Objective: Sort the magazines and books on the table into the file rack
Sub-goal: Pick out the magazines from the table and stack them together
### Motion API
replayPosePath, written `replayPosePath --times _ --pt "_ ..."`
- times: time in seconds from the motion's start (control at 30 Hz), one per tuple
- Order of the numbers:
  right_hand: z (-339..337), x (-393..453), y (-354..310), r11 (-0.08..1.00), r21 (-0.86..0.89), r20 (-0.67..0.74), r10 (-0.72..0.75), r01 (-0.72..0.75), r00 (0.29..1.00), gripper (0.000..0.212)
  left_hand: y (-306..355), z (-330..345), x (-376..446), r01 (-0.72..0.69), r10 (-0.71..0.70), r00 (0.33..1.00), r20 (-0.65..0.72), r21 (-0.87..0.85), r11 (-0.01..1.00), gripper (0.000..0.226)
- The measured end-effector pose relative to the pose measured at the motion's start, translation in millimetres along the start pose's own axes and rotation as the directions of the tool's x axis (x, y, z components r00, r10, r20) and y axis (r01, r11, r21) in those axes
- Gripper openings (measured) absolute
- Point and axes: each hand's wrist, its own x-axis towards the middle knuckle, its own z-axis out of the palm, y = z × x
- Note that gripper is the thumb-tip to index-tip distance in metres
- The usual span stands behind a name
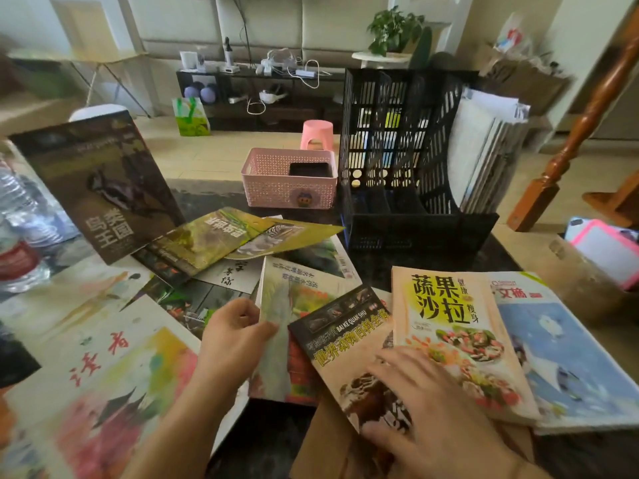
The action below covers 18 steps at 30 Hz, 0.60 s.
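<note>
Left hand: the left hand [235,335] is reaching in from the near edge, forearm slanting up and to the right, fingers curling over the left edge of the green book [276,326], thumb on its cover; the grip is grasping that book.
Right hand: the right hand [428,402] is lying palm down, fingers spread and nearly straight, pressing on the near part of the animal book [349,337] and the near left corner of the salad book [456,326]; the grip is released, closing round nothing.
Green book: it is lying at the middle of the worktop [380,267], its near end lifting under the left hand, its right edge tucked under the animal book.
Rack: the black rack [404,160] is standing at the far right of the worktop, well apart from both hands; white magazines [491,146] are leaning in its rightmost slot, and coloured spines are showing through the mesh.
Count: one rack, one pink basket [288,176] just left of it, two hands.
Loose titles: the bird book [103,181] is tilting up at the far left; the blue magazine [567,347] is lying right of the salad book; the red-lettered magazine [103,368] is lying near left; several more are overlapping between, too jumbled to count exactly.
</note>
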Motion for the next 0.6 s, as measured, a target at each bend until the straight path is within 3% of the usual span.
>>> replayPosePath --times 0.1,0.17,0.23,0.3,0.33,0.4,0.43,0.5,0.6 --pt "0 7 -16 0.999 -0.008 0.107 0.049 -0.049 0.993 0.102 20 -17 -9 -0.151 0.151 0.989 -0.003 -0.015 0.988 0.021" --pt "8 10 -12 0.998 0.015 0.09 0.054 -0.055 0.994 0.098 36 -41 -14 -0.258 0.258 0.966 -0.013 -0.073 0.963 0.022" --pt "11 11 -11 1.0 -0.006 0.102 0.027 -0.027 0.994 0.081 44 -84 -13 -0.307 0.301 0.951 -0.068 -0.132 0.943 0.018" --pt "11 18 -11 0.997 -0.078 -0.031 0.011 -0.014 0.999 0.066 17 -141 9 -0.214 0.207 0.977 -0.056 -0.167 0.963 0.015" --pt "11 27 -12 0.997 -0.074 -0.084 0.022 -0.029 0.996 0.066 -9 -171 22 -0.147 0.144 0.989 -0.028 -0.16 0.976 0.025" --pt "6 51 -12 0.995 0.054 -0.069 0.085 -0.081 0.994 0.074 -64 -214 44 -0.065 0.038 0.986 -0.161 -0.163 0.984 0.026" --pt "4 67 -10 0.989 0.113 -0.093 0.108 -0.097 0.99 0.071 -75 -218 43 -0.042 0.012 0.973 -0.232 -0.128 0.991 0.015" --pt "-3 108 -9 0.986 0.115 -0.229 0.143 -0.119 0.963 0.057 -81 -208 38 0.07 -0.103 0.9 -0.423 -0.092 0.993 0.014" --pt "-4 167 -7 0.963 0.097 -0.195 0.267 -0.252 0.944 0.058 -94 -205 31 0.119 -0.119 0.88 -0.46 -0.028 0.992 0.01"
